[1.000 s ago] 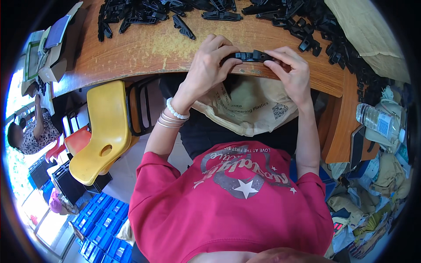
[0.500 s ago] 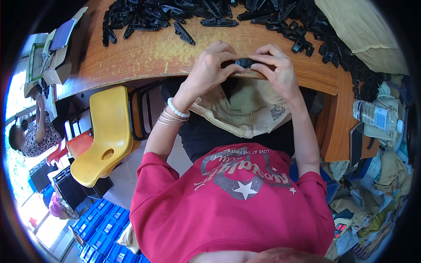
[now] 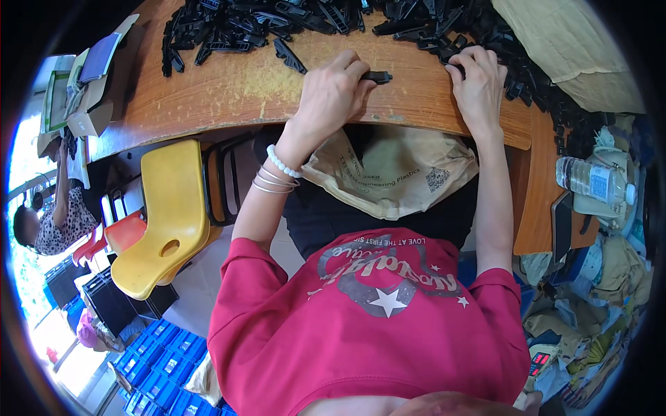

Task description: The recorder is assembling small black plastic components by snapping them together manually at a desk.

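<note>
Over the wooden table (image 3: 229,97), my left hand (image 3: 333,90) is closed on a narrow black plastic part (image 3: 378,78), whose end sticks out to the right of the fingers. My right hand (image 3: 479,90) has reached the pile of small black plastic pieces (image 3: 517,87) at the table's right. Its thumb and forefinger pinch a small black piece there, mostly hidden by the fingers. One long black clip-like part (image 3: 288,55) lies alone just beyond my left hand. Below the table edge, an open paper sack (image 3: 388,201) rests on my lap.
A heap of long black parts (image 3: 236,28) covers the far side of the table. A large paper bag (image 3: 569,55) lies at far right, above a clear bottle (image 3: 596,182). A yellow chair (image 3: 173,201) stands left; another person (image 3: 59,215) sits farther off.
My hands were together at the table edge around a black part. Now they are apart: the left keeps a black part farther from the edge, the right has moved right to the small pieces.
</note>
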Available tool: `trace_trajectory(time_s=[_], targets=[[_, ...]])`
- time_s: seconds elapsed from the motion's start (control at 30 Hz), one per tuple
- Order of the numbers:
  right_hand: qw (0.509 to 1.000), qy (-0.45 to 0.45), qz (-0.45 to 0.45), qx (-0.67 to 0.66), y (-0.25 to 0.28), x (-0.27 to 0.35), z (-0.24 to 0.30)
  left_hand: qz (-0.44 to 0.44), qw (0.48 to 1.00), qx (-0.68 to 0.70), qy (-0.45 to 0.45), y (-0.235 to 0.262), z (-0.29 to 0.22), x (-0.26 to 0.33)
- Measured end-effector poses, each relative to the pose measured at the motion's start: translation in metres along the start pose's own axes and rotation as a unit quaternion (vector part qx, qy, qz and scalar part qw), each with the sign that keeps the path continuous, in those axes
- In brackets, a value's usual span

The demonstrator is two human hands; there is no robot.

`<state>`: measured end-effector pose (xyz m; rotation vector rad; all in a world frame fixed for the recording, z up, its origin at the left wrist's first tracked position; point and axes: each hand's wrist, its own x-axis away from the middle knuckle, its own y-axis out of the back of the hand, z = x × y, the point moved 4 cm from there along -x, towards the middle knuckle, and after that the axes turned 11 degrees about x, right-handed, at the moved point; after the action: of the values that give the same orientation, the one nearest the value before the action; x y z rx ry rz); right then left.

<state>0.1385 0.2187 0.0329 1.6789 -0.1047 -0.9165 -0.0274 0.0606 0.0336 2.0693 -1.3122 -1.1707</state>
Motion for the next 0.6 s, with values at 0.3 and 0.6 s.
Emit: trace_trajectory(time_s=[0.3,0.6], targets=[[0.774,-0.244,0.036,-0.583,-0.013,0.021,0.029,0.008,0.997,0.031,0.068,0.015,0.003,0.009],[0.896,-0.166,0.088,-0.403,0.008,0.043,0.041,0.044,0.988,0.138,0.047,0.005,0.001,0.014]])
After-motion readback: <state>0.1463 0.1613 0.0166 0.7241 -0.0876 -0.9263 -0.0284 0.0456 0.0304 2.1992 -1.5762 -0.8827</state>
